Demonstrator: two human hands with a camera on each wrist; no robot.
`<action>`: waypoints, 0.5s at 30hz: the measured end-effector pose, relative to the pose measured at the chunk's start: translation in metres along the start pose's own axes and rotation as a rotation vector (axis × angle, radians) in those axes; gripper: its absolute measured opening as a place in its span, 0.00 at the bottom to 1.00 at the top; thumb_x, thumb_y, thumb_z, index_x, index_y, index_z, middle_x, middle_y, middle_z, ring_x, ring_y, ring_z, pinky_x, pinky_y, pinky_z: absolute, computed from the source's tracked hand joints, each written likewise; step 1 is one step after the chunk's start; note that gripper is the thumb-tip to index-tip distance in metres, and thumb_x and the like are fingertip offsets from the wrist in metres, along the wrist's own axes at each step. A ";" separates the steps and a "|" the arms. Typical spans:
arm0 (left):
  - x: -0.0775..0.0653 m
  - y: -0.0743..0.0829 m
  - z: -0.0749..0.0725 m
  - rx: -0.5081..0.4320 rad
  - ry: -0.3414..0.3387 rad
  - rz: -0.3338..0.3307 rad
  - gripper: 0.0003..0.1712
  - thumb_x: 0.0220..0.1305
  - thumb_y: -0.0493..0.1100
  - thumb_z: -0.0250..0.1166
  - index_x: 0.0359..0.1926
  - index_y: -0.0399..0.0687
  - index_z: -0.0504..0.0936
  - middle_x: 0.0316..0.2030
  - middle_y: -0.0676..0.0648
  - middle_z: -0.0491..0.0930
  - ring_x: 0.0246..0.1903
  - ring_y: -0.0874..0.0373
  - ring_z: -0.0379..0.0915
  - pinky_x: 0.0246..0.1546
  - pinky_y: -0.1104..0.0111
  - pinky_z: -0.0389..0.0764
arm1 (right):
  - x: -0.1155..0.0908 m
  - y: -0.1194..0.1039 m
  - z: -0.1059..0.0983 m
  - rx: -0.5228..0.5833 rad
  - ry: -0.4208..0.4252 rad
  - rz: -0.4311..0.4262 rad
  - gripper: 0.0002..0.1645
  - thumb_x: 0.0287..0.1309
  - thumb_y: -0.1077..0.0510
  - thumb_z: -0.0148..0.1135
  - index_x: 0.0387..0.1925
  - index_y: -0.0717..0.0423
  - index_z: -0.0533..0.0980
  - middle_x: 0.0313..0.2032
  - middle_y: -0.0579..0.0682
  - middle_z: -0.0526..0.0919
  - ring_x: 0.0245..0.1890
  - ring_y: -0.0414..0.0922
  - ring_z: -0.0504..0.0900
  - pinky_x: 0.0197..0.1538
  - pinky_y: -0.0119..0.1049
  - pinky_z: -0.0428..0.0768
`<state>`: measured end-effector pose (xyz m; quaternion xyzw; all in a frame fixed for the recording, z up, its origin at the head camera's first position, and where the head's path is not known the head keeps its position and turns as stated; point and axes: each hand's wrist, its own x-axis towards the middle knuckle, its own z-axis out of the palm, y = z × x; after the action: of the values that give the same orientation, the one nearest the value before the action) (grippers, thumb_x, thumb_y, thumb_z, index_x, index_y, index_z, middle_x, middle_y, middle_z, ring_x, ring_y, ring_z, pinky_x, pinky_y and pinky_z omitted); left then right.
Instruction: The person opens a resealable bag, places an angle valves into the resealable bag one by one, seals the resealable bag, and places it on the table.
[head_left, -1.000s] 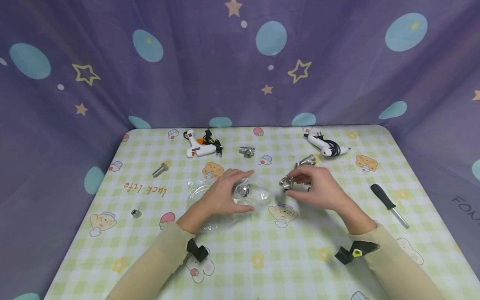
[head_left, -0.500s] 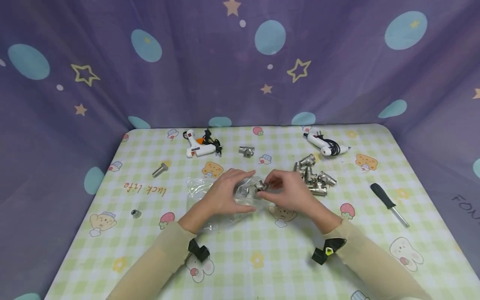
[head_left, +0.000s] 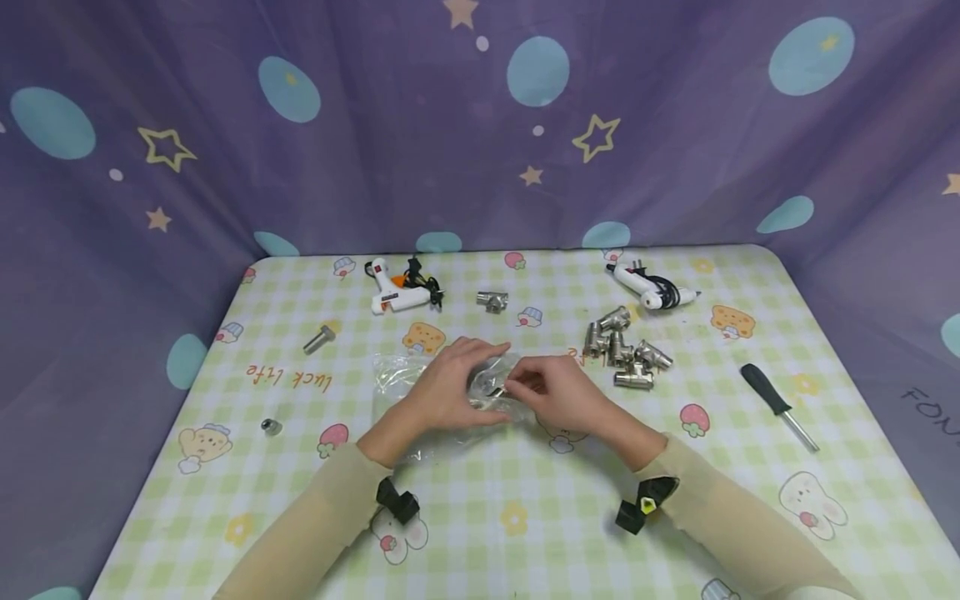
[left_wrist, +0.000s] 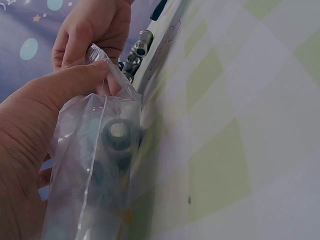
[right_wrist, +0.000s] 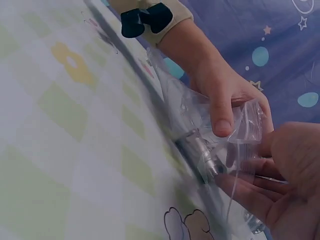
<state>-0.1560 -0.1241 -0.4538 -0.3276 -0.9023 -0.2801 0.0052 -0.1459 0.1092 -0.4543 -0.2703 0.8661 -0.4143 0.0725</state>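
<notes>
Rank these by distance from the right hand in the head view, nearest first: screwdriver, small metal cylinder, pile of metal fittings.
1. Pile of metal fittings: right of the right hand, slightly beyond it.
2. Screwdriver: farther out on the right.
3. Small metal cylinder: far over on the left, past the left hand.

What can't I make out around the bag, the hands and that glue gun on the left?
Head view: whether the right hand grips anything; its own fingers hide that.
Left wrist view: how many metal fittings the plastic bag contains; the plastic blurs them.
Right wrist view: the rest of the right hand, cut off by the frame edge.
Head view: wording on the left glue gun, too small.
</notes>
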 end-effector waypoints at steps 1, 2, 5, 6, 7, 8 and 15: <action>0.000 0.000 0.000 0.001 0.000 -0.001 0.58 0.44 0.65 0.85 0.74 0.50 0.76 0.61 0.49 0.84 0.62 0.51 0.77 0.70 0.50 0.77 | 0.000 0.000 -0.001 0.011 -0.010 -0.005 0.07 0.74 0.54 0.65 0.42 0.49 0.87 0.37 0.40 0.92 0.38 0.34 0.90 0.47 0.31 0.89; 0.000 0.000 0.000 0.000 -0.001 -0.002 0.58 0.44 0.65 0.85 0.74 0.50 0.76 0.61 0.49 0.84 0.62 0.51 0.77 0.70 0.50 0.77 | -0.001 0.001 -0.002 0.021 -0.016 -0.010 0.07 0.74 0.56 0.65 0.42 0.50 0.87 0.38 0.41 0.92 0.39 0.35 0.90 0.47 0.31 0.89; 0.000 0.001 -0.001 -0.003 -0.005 -0.007 0.57 0.45 0.65 0.85 0.75 0.51 0.75 0.61 0.49 0.83 0.62 0.51 0.77 0.70 0.49 0.77 | -0.003 0.004 -0.008 0.025 -0.006 -0.015 0.06 0.73 0.58 0.65 0.43 0.52 0.87 0.39 0.44 0.92 0.39 0.36 0.90 0.48 0.31 0.89; 0.000 0.001 -0.001 -0.005 -0.007 -0.010 0.57 0.45 0.65 0.85 0.75 0.51 0.75 0.61 0.49 0.83 0.63 0.51 0.77 0.70 0.49 0.77 | -0.004 0.005 -0.010 0.026 0.001 -0.013 0.06 0.72 0.59 0.66 0.43 0.53 0.87 0.39 0.45 0.92 0.39 0.36 0.90 0.47 0.31 0.89; 0.000 0.002 -0.001 -0.008 -0.010 -0.014 0.57 0.45 0.65 0.85 0.75 0.51 0.75 0.62 0.49 0.83 0.63 0.51 0.77 0.70 0.49 0.77 | -0.005 0.006 -0.013 0.023 0.007 -0.009 0.06 0.72 0.60 0.66 0.42 0.53 0.87 0.39 0.46 0.92 0.39 0.37 0.90 0.47 0.31 0.89; 0.000 0.002 -0.002 -0.009 -0.012 -0.018 0.58 0.45 0.65 0.85 0.75 0.51 0.75 0.62 0.49 0.83 0.63 0.50 0.76 0.70 0.49 0.77 | -0.005 0.007 -0.016 0.019 0.014 -0.004 0.05 0.71 0.61 0.66 0.42 0.54 0.87 0.39 0.46 0.92 0.38 0.37 0.90 0.46 0.31 0.89; -0.001 0.003 -0.002 0.004 -0.015 -0.035 0.59 0.43 0.66 0.85 0.75 0.52 0.75 0.63 0.49 0.83 0.65 0.51 0.76 0.72 0.49 0.75 | -0.011 0.018 -0.043 -0.051 0.083 0.032 0.07 0.68 0.65 0.64 0.43 0.59 0.86 0.40 0.53 0.93 0.39 0.45 0.91 0.46 0.37 0.91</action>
<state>-0.1541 -0.1236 -0.4504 -0.3141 -0.9084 -0.2759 -0.0059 -0.1590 0.1535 -0.4415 -0.2408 0.8828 -0.4018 0.0362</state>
